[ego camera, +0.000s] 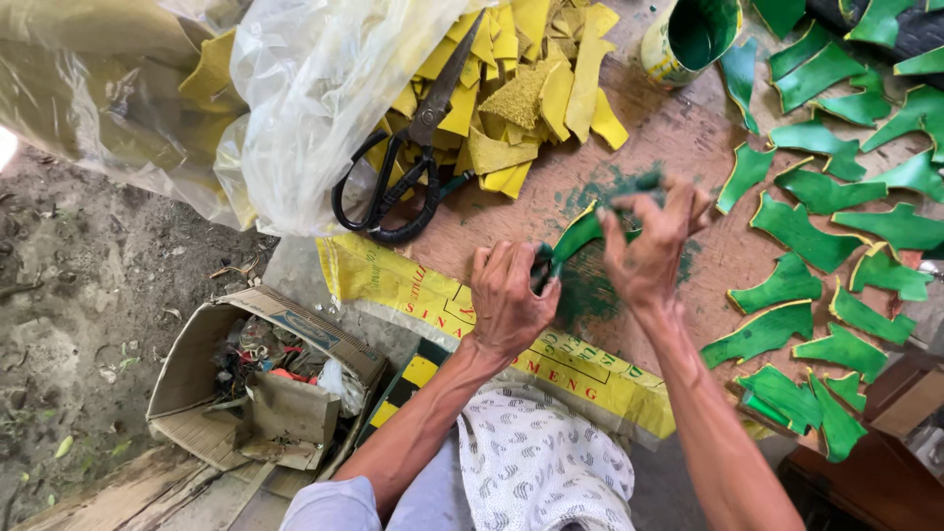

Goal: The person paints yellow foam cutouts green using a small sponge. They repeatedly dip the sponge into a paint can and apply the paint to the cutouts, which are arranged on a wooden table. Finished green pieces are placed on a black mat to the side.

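Head view: left hand [506,295] and right hand [654,241] both pinch a green painted piece [580,234] (slanting up-right, long ways).

The work surface is a brown wooden board [678,133], smeared with green paint beneath and between the hands. A yellow printed sack [393,285] lies over its near edge, just below the hands. Left of the hands, past the board's edge, the ground is bare grey dirt [79,285] scattered with small leaves and debris. A torn cardboard box [261,379] full of scraps sits on it, lower left of the hands. Weathered wooden planks [147,497] lie below it. Soft daylight falls evenly, without hard shadows.
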